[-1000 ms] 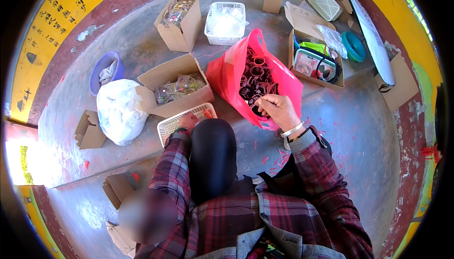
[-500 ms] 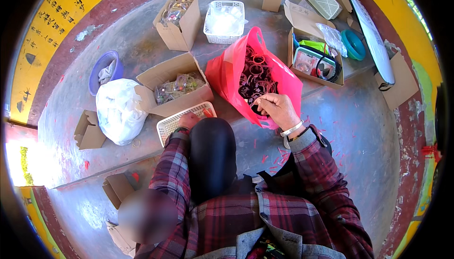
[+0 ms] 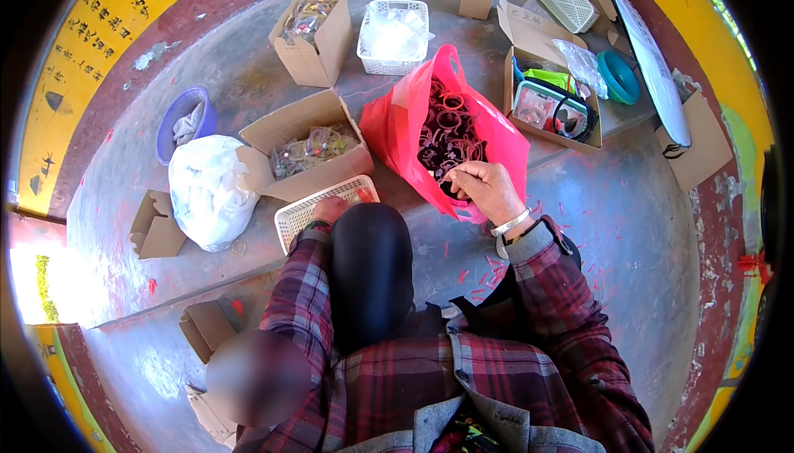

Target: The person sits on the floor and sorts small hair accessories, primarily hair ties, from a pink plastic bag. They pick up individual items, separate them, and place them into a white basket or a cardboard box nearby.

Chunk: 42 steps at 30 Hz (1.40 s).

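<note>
My right hand [image 3: 486, 188] is over the near edge of a pink-red plastic bag [image 3: 397, 126]. Its thumb and fingers are pinched together; whatever small thing they may hold cannot be made out. Inside the bag lies a heap of dark and reddish rings [image 3: 447, 134] that look like hair ties or bangles. My left hand [image 3: 330, 209] reaches into a cream slatted basket [image 3: 299, 220], beside my dark-covered knee. Small red strips [image 3: 364, 196] lie in the basket next to it. The left fingers are mostly hidden.
Behind the basket stands an open cardboard box [image 3: 310, 114] of clear-bagged items. A stuffed white bag [image 3: 211, 192] and purple basin [image 3: 184, 122] are at left. A box of packages [image 3: 550, 93] stands at right, with red scraps [image 3: 496, 275] on the floor.
Hardly anything differs. My left hand has shifted very slightly in the basket; my right hand keeps its pinch at the bag's near edge.
</note>
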Each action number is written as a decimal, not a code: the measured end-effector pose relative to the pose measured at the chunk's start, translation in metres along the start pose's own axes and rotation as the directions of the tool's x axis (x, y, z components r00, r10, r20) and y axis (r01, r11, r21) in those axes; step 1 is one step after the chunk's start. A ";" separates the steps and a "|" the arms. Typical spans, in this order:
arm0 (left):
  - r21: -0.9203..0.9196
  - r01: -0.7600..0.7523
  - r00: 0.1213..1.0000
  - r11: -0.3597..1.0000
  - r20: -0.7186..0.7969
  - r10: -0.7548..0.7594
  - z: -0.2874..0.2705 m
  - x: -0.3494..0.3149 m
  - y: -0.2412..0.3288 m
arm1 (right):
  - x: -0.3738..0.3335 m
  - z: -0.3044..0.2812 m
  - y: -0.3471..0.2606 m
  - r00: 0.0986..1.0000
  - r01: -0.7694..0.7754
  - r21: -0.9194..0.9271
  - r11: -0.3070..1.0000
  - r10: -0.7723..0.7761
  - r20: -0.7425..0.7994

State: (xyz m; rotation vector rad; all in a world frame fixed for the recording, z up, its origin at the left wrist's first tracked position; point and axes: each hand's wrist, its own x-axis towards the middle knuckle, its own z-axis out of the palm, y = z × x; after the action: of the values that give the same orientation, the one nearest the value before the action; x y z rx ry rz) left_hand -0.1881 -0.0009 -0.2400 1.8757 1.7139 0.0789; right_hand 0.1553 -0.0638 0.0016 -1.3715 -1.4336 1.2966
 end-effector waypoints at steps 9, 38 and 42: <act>0.384 -0.136 0.990 0.913 0.072 0.117 0.000 0.006 -0.004 | -0.002 0.001 0.000 1.000 -0.018 0.007 1.000 0.018 -0.002; -0.932 -0.353 0.930 0.083 -0.340 0.142 -0.167 -0.100 0.234 | 0.003 -0.006 -0.014 0.992 -0.123 0.190 0.974 0.126 -0.002; -0.934 -0.203 0.929 -0.293 -0.279 0.245 -0.157 -0.077 0.289 | 0.023 -0.013 -0.028 0.994 -0.027 0.368 0.929 0.063 -0.086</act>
State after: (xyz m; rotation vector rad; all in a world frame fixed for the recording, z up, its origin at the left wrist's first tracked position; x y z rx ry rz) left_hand -0.0100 -0.0119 0.0473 0.6831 0.4910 1.2494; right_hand 0.1583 -0.0366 0.0290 -1.2002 -1.0345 1.4237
